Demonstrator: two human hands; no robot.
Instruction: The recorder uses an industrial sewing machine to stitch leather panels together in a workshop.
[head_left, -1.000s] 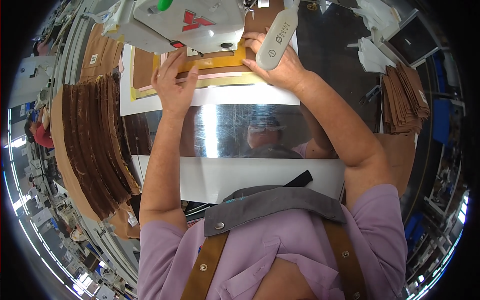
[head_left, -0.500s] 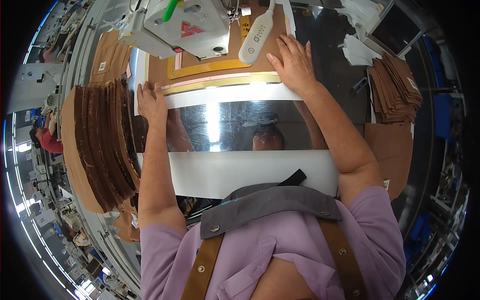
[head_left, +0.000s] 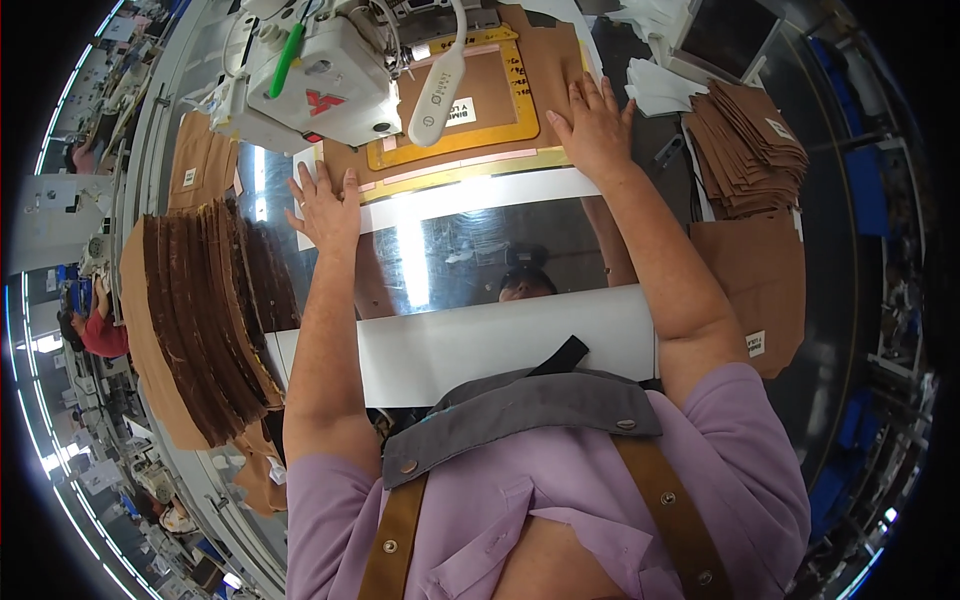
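Note:
A brown panel [head_left: 553,72] lies flat under the sewing machine head [head_left: 318,95], with a yellow rectangular frame [head_left: 527,105] on it and a pale yellow and pink strip along its near edge. Beneath it a white sheet [head_left: 480,193] borders the panel. My left hand [head_left: 328,205] rests at the near left corner, fingers spread and pointing away from me. At the right edge of the panel my right hand [head_left: 598,132] lies flat, its fingers stretched out. Neither hand grips anything. Part of the frame is hidden behind the machine head.
Thick brown pieces [head_left: 195,310] stand stacked at left. Another brown stack [head_left: 745,150] lies at right beside a small cutting tool [head_left: 668,153]. A white hanging controller [head_left: 438,95] dangles over the panel. A screen [head_left: 728,38] stands at the far right. Shiny metal [head_left: 470,250] lies before me.
The panel and yellow frame have slid right relative to the machine head, showing more of the frame. My left hand's fingers have spread wider. The whole view has shifted a little.

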